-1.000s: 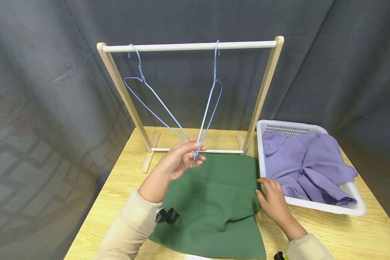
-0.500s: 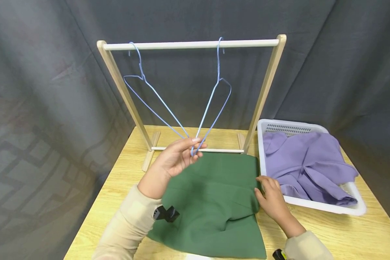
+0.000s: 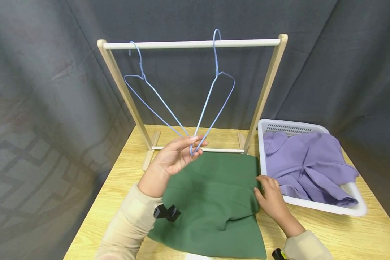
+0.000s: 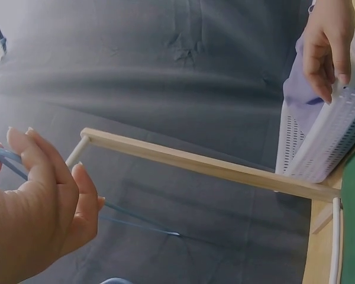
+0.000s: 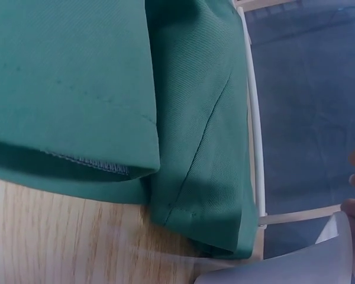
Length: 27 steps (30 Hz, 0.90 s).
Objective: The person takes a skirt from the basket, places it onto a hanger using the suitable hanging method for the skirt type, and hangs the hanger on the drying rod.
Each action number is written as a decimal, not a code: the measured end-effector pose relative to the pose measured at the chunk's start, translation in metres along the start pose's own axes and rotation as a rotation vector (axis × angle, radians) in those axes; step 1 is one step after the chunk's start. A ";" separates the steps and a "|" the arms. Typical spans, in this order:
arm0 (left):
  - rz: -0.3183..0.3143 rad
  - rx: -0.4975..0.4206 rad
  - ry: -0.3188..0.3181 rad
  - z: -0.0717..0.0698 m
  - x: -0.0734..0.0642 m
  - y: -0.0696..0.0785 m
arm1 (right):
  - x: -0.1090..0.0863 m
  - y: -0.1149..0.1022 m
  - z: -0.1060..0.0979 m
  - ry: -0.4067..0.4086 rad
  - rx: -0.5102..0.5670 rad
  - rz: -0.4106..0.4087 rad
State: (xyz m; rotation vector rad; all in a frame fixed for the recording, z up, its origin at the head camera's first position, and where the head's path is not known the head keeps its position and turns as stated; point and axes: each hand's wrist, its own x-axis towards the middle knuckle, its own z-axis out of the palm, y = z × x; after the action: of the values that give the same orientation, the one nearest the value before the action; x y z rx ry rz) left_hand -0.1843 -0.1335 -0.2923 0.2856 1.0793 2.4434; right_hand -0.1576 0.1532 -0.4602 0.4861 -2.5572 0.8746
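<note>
My left hand (image 3: 178,155) pinches the lower corner of a blue wire hanger (image 3: 216,59) between thumb and fingers. That hanger's hook is over the rack's white top bar (image 3: 182,44), its curve standing above the bar. A folded green garment (image 3: 211,191) lies on the table below, its stitched edge showing in the right wrist view. My right hand (image 3: 273,198) is between the garment's right edge and the basket, fingers relaxed and loosely bent. In the left wrist view the right hand (image 4: 331,41) overlaps the basket's rim and grips nothing visible.
Another blue hanger (image 3: 141,66) hangs at the bar's left end. The wooden rack (image 3: 267,90) stands behind the garment on the table. To the right, a white plastic basket (image 3: 315,205) holds a crumpled purple garment (image 3: 295,155). A grey curtain (image 3: 195,21) closes off the back.
The held hanger has turned, spreading wider in the head view, and its hook has risen above the bar. My left hand has shifted slightly up and left; the right hand stays nearly still.
</note>
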 end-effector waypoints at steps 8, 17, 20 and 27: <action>0.004 -0.025 -0.115 -0.008 -0.006 -0.001 | 0.004 -0.004 0.001 -0.029 -0.014 -0.005; 0.016 -0.105 -0.110 -0.014 -0.016 -0.010 | 0.008 -0.008 0.006 -0.059 -0.008 -0.002; 0.023 -0.115 -0.149 -0.016 -0.018 -0.018 | 0.009 -0.007 0.010 -0.053 -0.005 -0.018; 0.045 -0.094 -0.289 -0.022 -0.021 -0.032 | 0.007 -0.011 0.014 -0.108 -0.025 -0.004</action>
State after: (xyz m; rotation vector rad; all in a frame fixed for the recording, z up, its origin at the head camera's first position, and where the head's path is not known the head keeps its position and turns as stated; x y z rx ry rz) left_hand -0.1636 -0.1386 -0.3307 0.6166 0.8388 2.3901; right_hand -0.1622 0.1352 -0.4619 0.5454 -2.6604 0.8350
